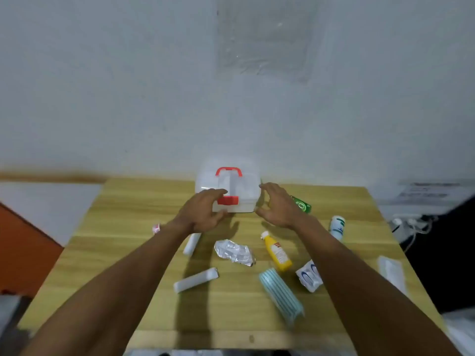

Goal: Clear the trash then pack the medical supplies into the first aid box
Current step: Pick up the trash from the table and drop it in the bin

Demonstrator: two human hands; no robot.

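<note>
Wooden table [144,196], first aid box [228,188] far edge

A plain indoor room, more like a spare workroom or modest office than a kitchen or shop. A small wooden table [144,199] with pale, plank-like grain stands pushed against a bare, whitish painted wall [128,86], which carries a rough, patched rectangle [264,42] high up. To the right, a white power strip with cables [408,224] lies on a low surface beside something dark. To the left sits an orange panel [20,247] and a white surface [51,201]. Which kind of room exactly cannot be told
</note>
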